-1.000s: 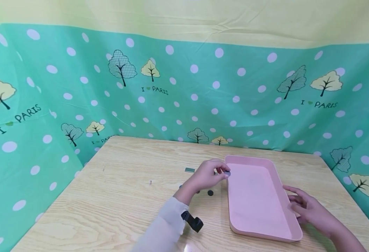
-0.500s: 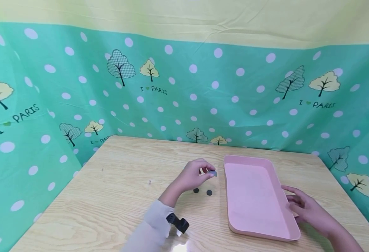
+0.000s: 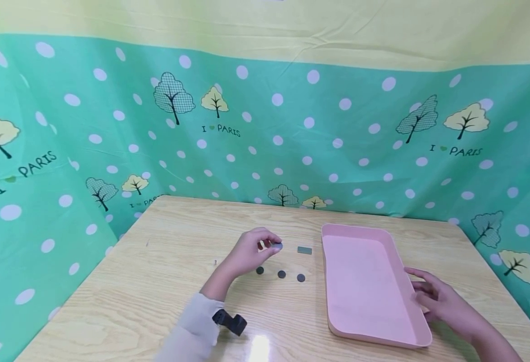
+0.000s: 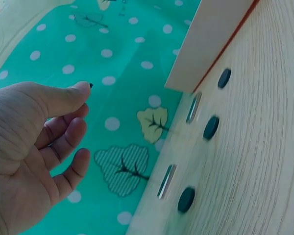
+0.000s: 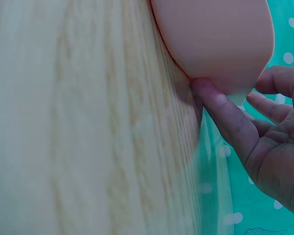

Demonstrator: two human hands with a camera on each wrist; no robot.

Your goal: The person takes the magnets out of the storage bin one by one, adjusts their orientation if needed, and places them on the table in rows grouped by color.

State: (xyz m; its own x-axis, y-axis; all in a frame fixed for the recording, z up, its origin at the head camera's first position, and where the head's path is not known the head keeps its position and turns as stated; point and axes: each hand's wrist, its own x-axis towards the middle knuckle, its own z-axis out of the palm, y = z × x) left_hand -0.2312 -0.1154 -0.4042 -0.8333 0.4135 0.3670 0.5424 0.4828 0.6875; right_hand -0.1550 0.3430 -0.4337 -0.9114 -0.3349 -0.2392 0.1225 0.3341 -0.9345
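Observation:
My left hand (image 3: 247, 251) is raised over the left part of the table, with thumb and fingertips pinching a small dark disc (image 3: 277, 246). Only a dark sliver of that disc (image 4: 91, 85) shows at the thumb tip in the left wrist view. Below the hand, a row of dark discs (image 3: 281, 274) lies on the table. Near the tray is a small shiny rectangular bar (image 3: 304, 250); a second bar (image 4: 166, 181) shows in the left wrist view. My right hand (image 3: 446, 304) touches the right side of the pink tray (image 3: 369, 281), thumb (image 5: 213, 95) low against its outer wall.
The light wooden table (image 3: 156, 281) ends at a green dotted curtain (image 3: 229, 166) behind and on both sides. A tiny object (image 3: 215, 262) lies left of the discs. A black wrist strap with a camera (image 3: 230, 322) sits on the left sleeve.
My left hand has moved left, away from the tray's edge, with the disc in its fingertips, uncovering the discs and the bar near the tray. The right hand stays at the tray.

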